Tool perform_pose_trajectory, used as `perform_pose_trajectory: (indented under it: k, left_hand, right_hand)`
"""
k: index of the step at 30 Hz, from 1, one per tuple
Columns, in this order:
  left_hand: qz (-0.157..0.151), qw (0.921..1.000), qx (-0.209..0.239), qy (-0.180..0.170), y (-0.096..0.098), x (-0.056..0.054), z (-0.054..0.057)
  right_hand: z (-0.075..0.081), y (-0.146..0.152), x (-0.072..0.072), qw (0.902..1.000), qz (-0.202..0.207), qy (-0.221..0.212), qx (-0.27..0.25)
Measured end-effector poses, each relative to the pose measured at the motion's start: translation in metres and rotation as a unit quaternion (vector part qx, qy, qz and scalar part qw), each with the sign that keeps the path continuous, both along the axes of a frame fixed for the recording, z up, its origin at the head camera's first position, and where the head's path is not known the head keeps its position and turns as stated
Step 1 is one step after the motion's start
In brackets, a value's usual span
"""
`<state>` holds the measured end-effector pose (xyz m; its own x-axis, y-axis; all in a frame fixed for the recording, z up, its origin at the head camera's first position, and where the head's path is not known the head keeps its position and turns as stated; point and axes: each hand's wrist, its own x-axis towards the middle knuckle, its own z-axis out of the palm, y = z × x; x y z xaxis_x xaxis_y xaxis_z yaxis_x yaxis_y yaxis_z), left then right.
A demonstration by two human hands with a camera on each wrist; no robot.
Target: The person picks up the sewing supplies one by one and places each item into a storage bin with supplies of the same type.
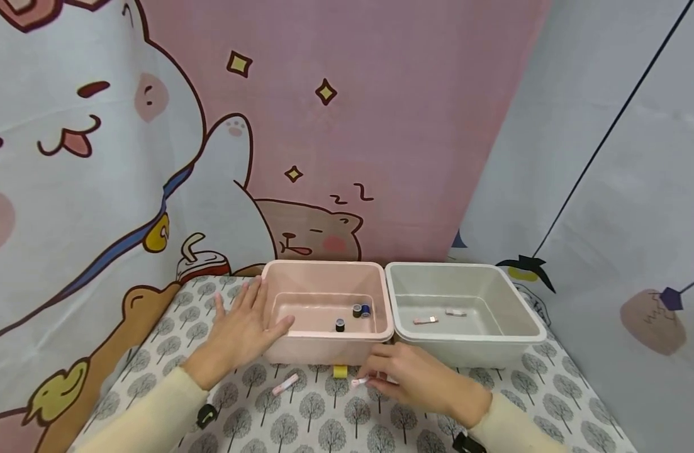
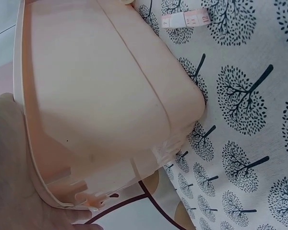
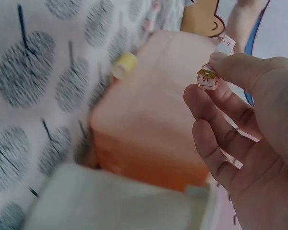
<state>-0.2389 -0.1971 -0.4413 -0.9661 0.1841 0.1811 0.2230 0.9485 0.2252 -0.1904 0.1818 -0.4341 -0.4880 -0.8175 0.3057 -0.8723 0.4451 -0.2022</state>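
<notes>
Right hand (image 1: 411, 379): lower centre of the head view; thumb and fingertips pinch a folded tape (image 1: 358, 382).
Left hand (image 1: 239, 335): left of centre; fingers straight, spread at the pink bin (image 1: 330, 348).
Pink bin: centre; contains three spools (image 1: 340, 325).
Grey bin (image 1: 471, 352): right of centre; contains two tapes (image 1: 426, 321).
Cloth (image 1: 330, 416): lower centre; loose tape (image 1: 285, 384), yellow spool (image 1: 340, 372).

A person's right grip (image 1: 410, 377) pinches a pale strip (image 1: 357, 382); the left grip (image 1: 239, 335) touches a pink bin (image 1: 318, 349) holding three small spools (image 1: 340, 325).
</notes>
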Motion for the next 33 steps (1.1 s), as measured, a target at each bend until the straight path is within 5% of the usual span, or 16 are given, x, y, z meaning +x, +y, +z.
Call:
perform_pose_trajectory:
  k: [11, 33]
  left_hand:
    - [0.0, 1.0, -0.006, -0.001, 0.001, 0.001, 0.001]
    - [0.001, 1.0, -0.008, -0.003, 0.001, -0.003, 0.0]
  right_hand:
    - [0.039, 0.018, -0.017, 0.9964, -0.007, 0.071, -0.045]
    - [0.08, 0.062, -0.064, 0.9922, -0.024, 0.084, -0.09]
